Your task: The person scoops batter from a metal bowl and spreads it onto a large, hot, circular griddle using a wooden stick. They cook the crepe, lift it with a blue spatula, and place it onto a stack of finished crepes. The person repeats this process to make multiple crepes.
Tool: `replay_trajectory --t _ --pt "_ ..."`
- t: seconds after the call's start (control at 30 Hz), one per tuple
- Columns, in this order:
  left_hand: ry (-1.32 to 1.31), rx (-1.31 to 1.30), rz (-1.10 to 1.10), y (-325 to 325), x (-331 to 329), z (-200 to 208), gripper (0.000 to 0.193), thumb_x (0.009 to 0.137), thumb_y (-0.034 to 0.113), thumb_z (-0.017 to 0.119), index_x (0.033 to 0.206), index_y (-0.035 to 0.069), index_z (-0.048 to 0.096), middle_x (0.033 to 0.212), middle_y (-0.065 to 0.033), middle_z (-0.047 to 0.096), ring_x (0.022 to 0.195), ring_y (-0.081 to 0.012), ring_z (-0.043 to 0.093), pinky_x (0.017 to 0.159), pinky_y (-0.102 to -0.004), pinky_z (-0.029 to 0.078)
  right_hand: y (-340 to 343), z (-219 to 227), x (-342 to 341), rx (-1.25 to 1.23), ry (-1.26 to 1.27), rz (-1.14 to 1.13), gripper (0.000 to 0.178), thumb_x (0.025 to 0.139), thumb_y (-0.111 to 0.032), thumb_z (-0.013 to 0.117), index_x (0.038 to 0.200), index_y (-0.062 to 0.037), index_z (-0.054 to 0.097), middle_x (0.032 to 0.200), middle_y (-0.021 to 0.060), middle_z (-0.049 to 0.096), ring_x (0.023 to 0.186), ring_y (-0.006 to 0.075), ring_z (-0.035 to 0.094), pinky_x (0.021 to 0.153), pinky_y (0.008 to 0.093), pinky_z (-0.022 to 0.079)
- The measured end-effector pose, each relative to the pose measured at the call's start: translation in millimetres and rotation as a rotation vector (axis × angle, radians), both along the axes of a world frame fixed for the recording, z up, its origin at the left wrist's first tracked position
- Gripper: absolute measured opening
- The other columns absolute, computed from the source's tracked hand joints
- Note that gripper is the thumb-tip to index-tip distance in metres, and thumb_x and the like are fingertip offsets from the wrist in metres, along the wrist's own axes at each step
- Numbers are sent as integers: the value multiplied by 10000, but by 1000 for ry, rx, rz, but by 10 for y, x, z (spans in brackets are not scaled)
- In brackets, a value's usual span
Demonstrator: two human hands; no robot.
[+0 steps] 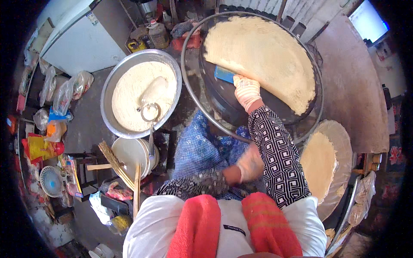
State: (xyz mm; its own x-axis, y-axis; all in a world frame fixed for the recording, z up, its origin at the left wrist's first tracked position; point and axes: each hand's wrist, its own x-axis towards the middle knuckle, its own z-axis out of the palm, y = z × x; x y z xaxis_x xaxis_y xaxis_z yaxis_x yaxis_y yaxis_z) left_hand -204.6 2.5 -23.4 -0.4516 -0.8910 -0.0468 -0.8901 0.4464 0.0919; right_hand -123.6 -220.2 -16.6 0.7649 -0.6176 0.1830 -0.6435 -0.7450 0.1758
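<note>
Right hand (247, 92) is closed around a blue scraper (224, 74), whose blade sits at the near edge of the thin flatbread (262, 47) on the round black griddle (221, 94). Left hand (251, 163) is low over the lap, motion-blurred; can't tell whether its fingers are together or holding anything. Key relation: flatbread lies just beyond the right hand, forward and to its right; its long axis runs slantwise, far left to near right, along a nearly straight near edge. Scraper meets that edge toward its left end, right hand clearly the nearer one. Griddle surface on the near-left side is bare. Flatbread looks half-moon shaped, pale tan, matte, fine-grained, ragged and slightly darker along the curved rim; can't tell if it's doubled over or a single layer. Metal ring (184, 64) runs around the griddle. Batter basin (105, 103) stands to the left with a ladle (150, 112) in it; more flatbread (317, 161) lies on a sheet to the right.
</note>
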Motion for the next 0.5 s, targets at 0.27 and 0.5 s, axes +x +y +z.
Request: replay_trajectory --t 0.27,0.5 --pt "572 -1 291 689 1262 137 528 787 238 717 1232 5 555 1227 -233 556 1177 -400 528 1033 -470 410 1 -52 146 102 10 -68 282 942 -166 452 1148 -51 606 1136 161 682 1059 295 666 866 479 515" --pt "480 -566 653 783 2813 51 364 921 145 615 1249 8 536 1199 -251 573 1092 -429 573 954 -477 475 -81 -56 59 -48 -62 -65 251 944 -154 436 1074 -50 624 1106 178 686 1029 301 672 890 473 502"
